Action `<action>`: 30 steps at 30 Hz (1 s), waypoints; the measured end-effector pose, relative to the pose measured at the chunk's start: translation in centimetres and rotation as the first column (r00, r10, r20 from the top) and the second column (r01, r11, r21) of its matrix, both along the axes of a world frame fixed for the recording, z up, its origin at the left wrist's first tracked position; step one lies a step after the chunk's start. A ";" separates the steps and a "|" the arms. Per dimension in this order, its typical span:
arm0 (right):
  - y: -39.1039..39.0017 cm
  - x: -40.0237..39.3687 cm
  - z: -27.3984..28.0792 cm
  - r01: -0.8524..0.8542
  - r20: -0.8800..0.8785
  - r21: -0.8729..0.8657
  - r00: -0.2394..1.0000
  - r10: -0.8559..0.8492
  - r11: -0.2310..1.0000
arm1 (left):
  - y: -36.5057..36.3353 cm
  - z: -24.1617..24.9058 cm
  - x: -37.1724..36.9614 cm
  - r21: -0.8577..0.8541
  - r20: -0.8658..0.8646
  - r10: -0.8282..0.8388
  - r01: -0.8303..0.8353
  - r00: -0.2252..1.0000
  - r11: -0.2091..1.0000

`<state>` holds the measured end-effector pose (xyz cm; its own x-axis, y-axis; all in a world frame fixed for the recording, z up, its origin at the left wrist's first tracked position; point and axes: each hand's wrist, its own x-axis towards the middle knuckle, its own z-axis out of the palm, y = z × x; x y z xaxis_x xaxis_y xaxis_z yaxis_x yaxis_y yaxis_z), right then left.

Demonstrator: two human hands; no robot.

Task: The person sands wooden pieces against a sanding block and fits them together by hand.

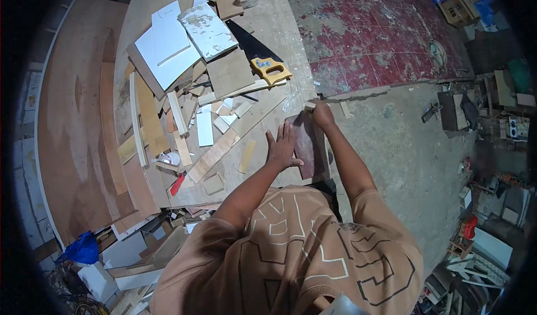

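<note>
A dark reddish-brown board (311, 146) lies lengthwise along the right edge of the wooden workbench. Spread flat, my left hand (283, 148) rests on the board's left side, fingers apart. At the far end of the board, my right hand (321, 113) is closed round a small light wooden block (309, 107), whose lower part the fingers hide. A handsaw with a yellow handle (271, 71) lies beyond both hands, its dark blade pointing away. A narrow pale wood strip (246, 156) is left of my left hand.
White panels (166, 49), a paint-marked board (208, 31) and many wood offcuts cover the workbench (263, 127). A red-handled tool (178, 184) lies near its front left. Large plywood sheets (78, 113) stand left. Concrete floor (386, 141) is on the right, with scrap piles beyond.
</note>
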<state>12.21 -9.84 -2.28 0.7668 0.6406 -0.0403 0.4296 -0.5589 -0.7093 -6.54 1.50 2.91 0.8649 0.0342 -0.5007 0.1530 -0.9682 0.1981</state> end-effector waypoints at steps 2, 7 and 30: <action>0.1 -0.7 -0.3 -0.097 -0.148 -0.196 0.987 0.069 0.976 | 0.0 0.2 0.1 0.002 -0.008 0.002 -0.002 1.000 1.000; -2.6 -6.6 2.1 -0.452 -0.284 -0.045 0.861 0.422 0.891 | 0.0 0.3 0.2 0.012 -0.027 0.005 -0.004 1.000 1.000; -0.7 -4.2 -1.1 0.143 -0.033 -0.135 0.988 -0.149 0.980 | -0.4 -0.6 0.0 0.027 0.004 0.021 -0.021 1.000 0.999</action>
